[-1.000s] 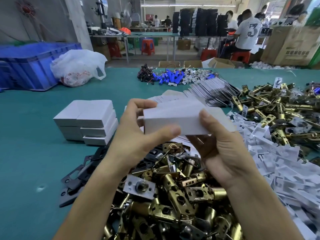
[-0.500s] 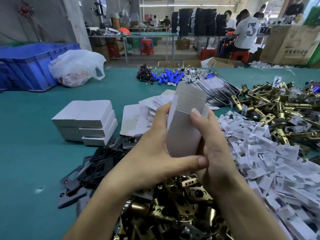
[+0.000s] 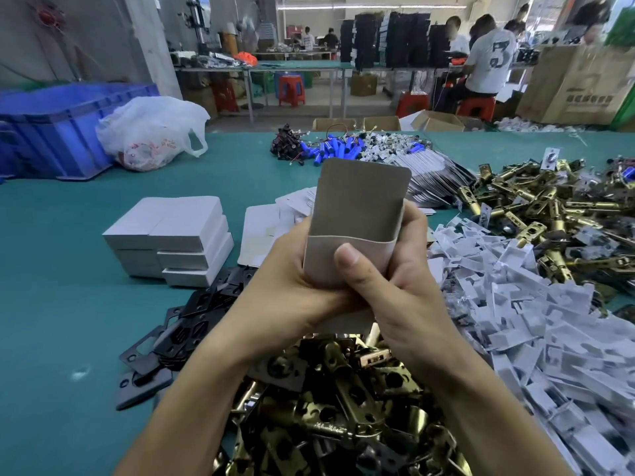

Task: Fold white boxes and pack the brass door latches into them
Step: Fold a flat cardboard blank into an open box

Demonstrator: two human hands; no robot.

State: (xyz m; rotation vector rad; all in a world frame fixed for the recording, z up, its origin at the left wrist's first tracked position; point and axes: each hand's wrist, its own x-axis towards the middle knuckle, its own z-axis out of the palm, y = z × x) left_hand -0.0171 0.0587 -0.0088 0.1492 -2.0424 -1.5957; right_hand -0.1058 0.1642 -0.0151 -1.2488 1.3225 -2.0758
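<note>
Head view: left hand (image 3: 285, 290) and right hand (image 3: 409, 286) clasp the half-folded white box (image 3: 357, 207) upright; next, probably, load a brass latch (image 3: 347, 389).

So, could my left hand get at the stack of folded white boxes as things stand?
Probably yes, once freed. The left hand grips the half-folded white box together with the right hand; the stack of folded white boxes sits uncovered on the table off to its left, nothing standing between.
</note>
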